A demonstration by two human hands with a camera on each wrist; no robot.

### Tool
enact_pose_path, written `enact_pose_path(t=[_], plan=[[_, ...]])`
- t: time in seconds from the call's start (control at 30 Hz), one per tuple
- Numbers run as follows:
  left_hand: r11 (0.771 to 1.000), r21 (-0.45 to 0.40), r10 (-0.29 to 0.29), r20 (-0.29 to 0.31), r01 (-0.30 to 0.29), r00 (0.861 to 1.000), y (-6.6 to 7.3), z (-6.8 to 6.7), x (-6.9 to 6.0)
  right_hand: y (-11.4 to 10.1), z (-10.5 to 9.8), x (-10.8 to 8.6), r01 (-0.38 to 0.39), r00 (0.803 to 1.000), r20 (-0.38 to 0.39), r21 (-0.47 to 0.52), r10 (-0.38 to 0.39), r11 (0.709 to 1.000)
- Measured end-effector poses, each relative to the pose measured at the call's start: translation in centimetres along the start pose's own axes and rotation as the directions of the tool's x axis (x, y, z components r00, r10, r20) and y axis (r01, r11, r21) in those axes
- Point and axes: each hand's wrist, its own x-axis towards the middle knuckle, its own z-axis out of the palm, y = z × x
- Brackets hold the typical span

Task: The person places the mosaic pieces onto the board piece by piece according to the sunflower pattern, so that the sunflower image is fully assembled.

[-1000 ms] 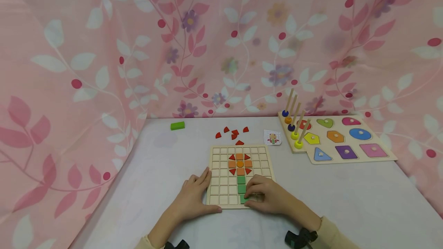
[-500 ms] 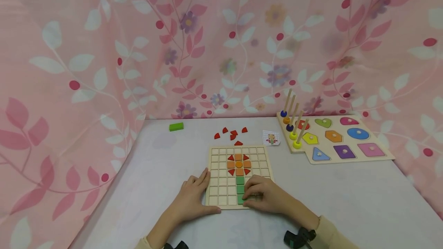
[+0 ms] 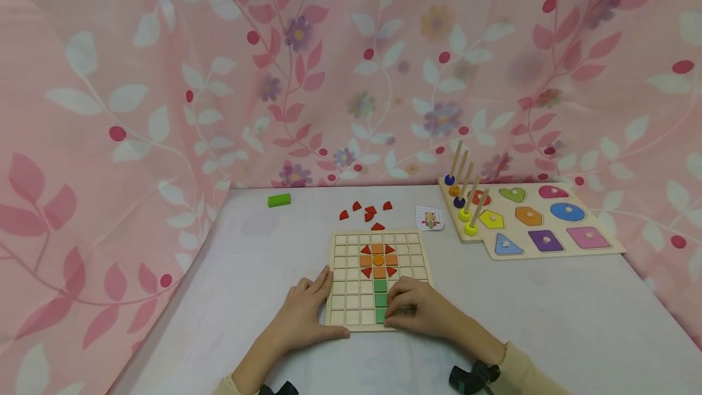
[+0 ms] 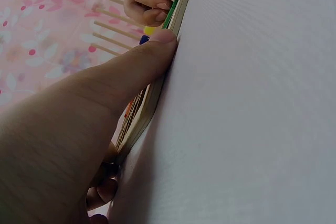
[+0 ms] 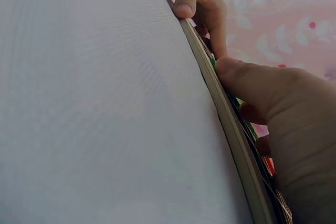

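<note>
A pale wooden grid board [image 3: 345, 288] lies on the white table. Its cells hold orange squares [image 3: 365, 260], an orange disc [image 3: 378, 260], red wedge pieces [image 3: 366, 273] and a column of green square tiles [image 3: 381, 286]. My left hand [image 3: 301, 313] steadies the board's near-left corner, fingers along the left edge and thumb along the front edge. My right hand [image 3: 419, 308] curls over the near edge; its thumb and fingertips pinch the lowest green square tile [image 3: 380, 316], which sits at its cell. The right hand hides part of the board's near-right cells.
Several loose red wedges [image 3: 370, 209] lie behind the board, beside a pattern card [image 3: 429, 218]. A green block [image 3: 279, 200] is at the back left. At the right stands a shape-puzzle board [image 3: 554, 249] with wooden pegs [image 3: 479, 206]. A floral curtain [image 3: 351, 78] hangs behind.
The lowest green tile has shifted slightly left, in line with the green column. The right hand moved a little with it; the left hand stays on the corner.
</note>
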Motion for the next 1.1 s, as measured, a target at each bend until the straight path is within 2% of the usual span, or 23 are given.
enact_pose_path(t=[0.33,0.6,0.67,0.73,0.87,1.0,1.1], plan=[[1.000,0.002,0.001,0.004,-0.001,1.000,0.0,0.1,-0.1,-0.5,0.2,0.1,-0.048,0.999,-0.003,0.002,0.048,0.999],[1.000,-0.001,-0.003,0.006,0.003,1.000,0.0,0.0,-0.1,-0.7,0.2,0.2,-0.080,0.997,-0.015,0.034,0.080,0.996],[1.000,-0.001,-0.001,0.006,0.001,1.000,0.1,-0.1,-0.1,-0.8,0.2,0.4,-0.107,0.993,-0.032,0.067,0.110,0.992],[1.000,-0.002,0.001,0.009,-0.001,1.000,0.2,-0.1,-0.1,-1.0,0.1,0.5,-0.166,0.984,-0.046,0.113,0.172,0.980],[1.000,0.001,-0.001,0.010,0.001,1.000,0.3,-0.2,-0.1,-1.1,-0.9,1.2,-0.276,0.952,-0.083,0.173,0.294,0.945],[1.000,0.006,-0.004,0.003,0.004,1.000,0.3,-0.2,-0.1,-0.3,-2.8,2.4,-0.292,0.940,-0.147,0.115,0.307,0.949],[1.000,0.004,-0.004,0.001,0.004,1.000,0.3,-0.1,0.0,1.1,-4.3,3.5,-0.319,0.929,-0.180,0.054,0.323,0.946]])
